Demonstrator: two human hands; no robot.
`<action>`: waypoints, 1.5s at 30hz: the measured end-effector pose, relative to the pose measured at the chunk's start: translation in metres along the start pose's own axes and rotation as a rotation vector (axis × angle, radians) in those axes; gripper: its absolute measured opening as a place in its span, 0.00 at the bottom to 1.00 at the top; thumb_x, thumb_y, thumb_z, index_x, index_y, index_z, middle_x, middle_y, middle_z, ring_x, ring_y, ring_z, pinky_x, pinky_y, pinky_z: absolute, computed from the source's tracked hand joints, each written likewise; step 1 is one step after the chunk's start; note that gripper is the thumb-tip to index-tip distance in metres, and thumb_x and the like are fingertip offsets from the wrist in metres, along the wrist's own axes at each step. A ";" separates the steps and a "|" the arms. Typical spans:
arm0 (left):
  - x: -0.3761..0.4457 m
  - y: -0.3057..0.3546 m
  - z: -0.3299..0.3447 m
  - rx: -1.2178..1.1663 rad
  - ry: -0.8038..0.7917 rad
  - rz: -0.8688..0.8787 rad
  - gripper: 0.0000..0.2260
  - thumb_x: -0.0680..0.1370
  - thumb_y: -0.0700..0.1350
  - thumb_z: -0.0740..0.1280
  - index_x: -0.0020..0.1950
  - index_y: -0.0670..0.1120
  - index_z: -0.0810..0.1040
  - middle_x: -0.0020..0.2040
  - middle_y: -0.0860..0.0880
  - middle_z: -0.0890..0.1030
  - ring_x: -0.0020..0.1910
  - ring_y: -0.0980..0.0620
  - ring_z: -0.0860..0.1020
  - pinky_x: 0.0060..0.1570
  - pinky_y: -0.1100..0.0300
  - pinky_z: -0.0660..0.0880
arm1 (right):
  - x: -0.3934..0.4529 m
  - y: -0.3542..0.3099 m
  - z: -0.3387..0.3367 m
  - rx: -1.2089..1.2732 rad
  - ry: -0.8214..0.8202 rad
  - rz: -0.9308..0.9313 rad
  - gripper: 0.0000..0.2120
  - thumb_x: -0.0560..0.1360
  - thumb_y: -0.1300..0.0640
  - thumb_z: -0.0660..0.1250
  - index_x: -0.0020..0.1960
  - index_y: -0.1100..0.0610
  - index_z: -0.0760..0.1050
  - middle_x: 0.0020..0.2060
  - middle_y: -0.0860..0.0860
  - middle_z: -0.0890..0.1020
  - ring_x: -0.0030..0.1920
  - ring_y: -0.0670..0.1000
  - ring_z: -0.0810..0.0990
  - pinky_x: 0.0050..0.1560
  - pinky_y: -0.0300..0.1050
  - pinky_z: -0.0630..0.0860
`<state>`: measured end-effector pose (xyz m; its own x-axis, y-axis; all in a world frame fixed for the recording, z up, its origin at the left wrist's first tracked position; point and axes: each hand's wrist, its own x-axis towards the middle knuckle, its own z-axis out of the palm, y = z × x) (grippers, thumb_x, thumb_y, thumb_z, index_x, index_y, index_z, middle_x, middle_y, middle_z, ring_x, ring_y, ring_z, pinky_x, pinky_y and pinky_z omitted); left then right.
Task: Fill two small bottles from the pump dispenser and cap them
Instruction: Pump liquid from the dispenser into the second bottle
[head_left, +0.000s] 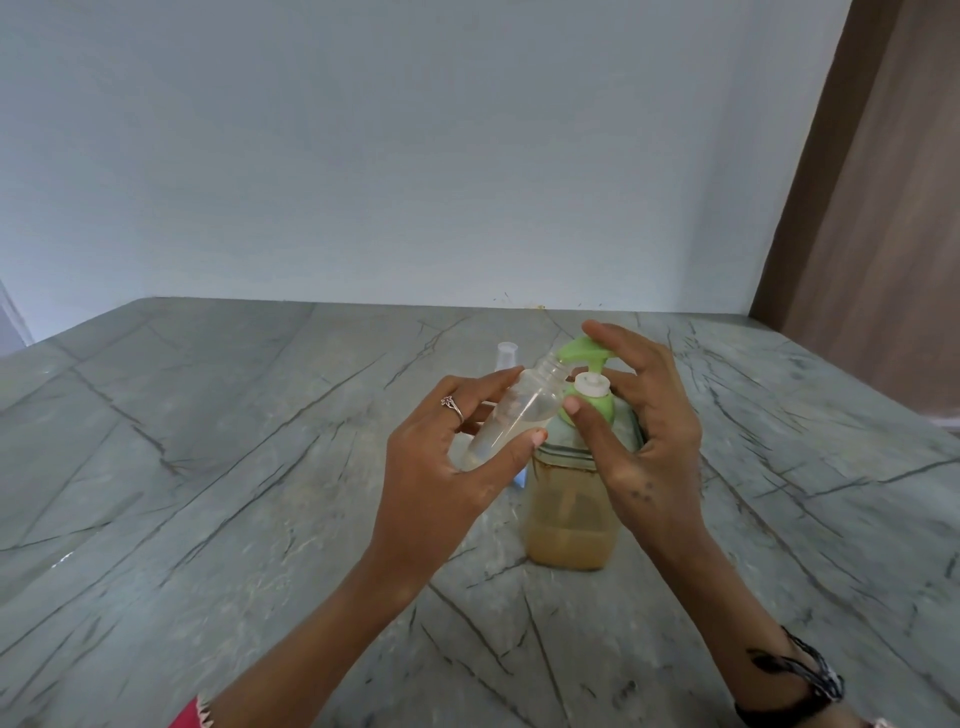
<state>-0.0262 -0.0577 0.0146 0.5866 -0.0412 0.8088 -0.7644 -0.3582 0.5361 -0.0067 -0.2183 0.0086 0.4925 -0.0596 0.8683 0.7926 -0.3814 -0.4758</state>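
The grey veined stone counter (208, 467) gives wide room at the left; the square green-pump dispenser (571, 519) and a small clear plastic bottle (506, 358) block the middle.

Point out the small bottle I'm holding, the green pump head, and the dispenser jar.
small bottle (519, 405), head view, clear body
pump head (579, 351), head view, green spout
dispenser jar (571, 522), head view, liquid-filled lower wall
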 end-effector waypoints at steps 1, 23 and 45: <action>0.000 0.000 0.000 0.004 0.001 0.005 0.19 0.70 0.52 0.69 0.59 0.47 0.76 0.49 0.50 0.80 0.47 0.61 0.78 0.45 0.74 0.73 | 0.000 -0.001 0.000 0.027 0.000 0.020 0.19 0.74 0.59 0.67 0.64 0.55 0.72 0.61 0.44 0.74 0.60 0.43 0.76 0.58 0.39 0.75; 0.003 -0.001 0.002 0.022 0.007 0.031 0.17 0.71 0.51 0.68 0.58 0.50 0.74 0.49 0.56 0.78 0.46 0.62 0.77 0.44 0.74 0.72 | 0.015 -0.003 -0.009 0.222 -0.016 0.133 0.13 0.73 0.62 0.70 0.55 0.49 0.80 0.52 0.46 0.81 0.52 0.54 0.83 0.52 0.49 0.80; 0.003 0.000 -0.001 0.011 -0.007 0.014 0.17 0.70 0.50 0.69 0.58 0.48 0.76 0.48 0.53 0.79 0.46 0.62 0.78 0.45 0.73 0.72 | 0.004 0.008 -0.013 -0.022 -0.250 -0.082 0.42 0.63 0.47 0.76 0.70 0.57 0.62 0.68 0.44 0.65 0.69 0.45 0.68 0.68 0.40 0.68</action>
<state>-0.0248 -0.0572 0.0173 0.5776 -0.0525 0.8146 -0.7696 -0.3680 0.5219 -0.0026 -0.2333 0.0097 0.5025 0.2011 0.8408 0.8270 -0.3953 -0.3997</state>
